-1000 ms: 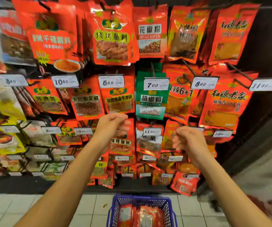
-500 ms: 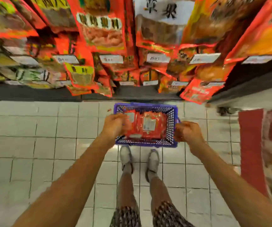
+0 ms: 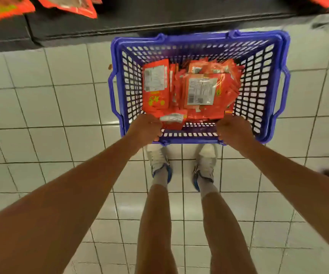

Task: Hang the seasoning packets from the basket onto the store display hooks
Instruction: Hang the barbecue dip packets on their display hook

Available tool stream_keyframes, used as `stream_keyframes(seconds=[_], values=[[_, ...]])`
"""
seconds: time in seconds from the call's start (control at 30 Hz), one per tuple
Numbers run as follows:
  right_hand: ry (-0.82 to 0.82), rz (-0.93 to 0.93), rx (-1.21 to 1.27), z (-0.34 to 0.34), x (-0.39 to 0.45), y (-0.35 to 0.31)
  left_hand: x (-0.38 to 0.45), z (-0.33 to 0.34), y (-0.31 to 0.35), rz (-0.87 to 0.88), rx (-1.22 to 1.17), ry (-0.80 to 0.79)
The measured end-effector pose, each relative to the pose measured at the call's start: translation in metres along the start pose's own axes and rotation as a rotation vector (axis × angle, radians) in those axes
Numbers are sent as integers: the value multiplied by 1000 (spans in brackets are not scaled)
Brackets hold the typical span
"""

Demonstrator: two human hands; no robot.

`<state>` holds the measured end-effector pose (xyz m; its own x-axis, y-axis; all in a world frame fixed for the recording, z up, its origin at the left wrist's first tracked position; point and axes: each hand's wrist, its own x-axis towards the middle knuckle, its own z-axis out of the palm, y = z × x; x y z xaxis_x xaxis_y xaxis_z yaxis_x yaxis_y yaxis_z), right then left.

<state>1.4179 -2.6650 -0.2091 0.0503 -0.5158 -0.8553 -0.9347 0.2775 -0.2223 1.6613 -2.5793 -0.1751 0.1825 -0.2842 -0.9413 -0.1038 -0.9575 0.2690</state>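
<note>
While both arms reach down, left hand (image 3: 146,127) and right hand (image 3: 234,129) (fingers curled) grip the basket (image 3: 189,39) rim.

1. I can read no text anywhere in this view.
2. Inside the blue basket (image 3: 199,39), two red seasoning packets (image 3: 201,91) show white back labels with barcodes, one at its left wall and one in its middle; the print is too small and blurred for me to make out.
</note>
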Motion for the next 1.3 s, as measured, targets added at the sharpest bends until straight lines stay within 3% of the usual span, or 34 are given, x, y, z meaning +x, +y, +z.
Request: stream_keyframes(seconds=[0.13, 0.4, 0.6, 0.77, 0.9, 1.03, 1.13, 1.3], values=[[10, -142, -27, 51, 55, -17, 70, 3, -22, 27, 367, 10], [33, -262, 47, 109, 121, -25, 199, 23, -48, 311, 576, 256], [8, -220, 61, 104, 117, -12, 208, 25, -56, 427, 785, 227], [44, -218, 26, 93, 110, -22, 183, 8, -56, 559, 747, 286], [102, -412, -60, 82, 106, -42, 156, -11, -38, 691, 839, 155], [7, -663, -227, 62, 95, -72, 123, -26, -13, 758, 918, -66], [-79, -718, -190, 52, 76, -82, 88, -33, 13, 727, 745, -114], [-65, -528, 364, 7, 14, -86, 25, -55, 58, 562, 45, -49]])
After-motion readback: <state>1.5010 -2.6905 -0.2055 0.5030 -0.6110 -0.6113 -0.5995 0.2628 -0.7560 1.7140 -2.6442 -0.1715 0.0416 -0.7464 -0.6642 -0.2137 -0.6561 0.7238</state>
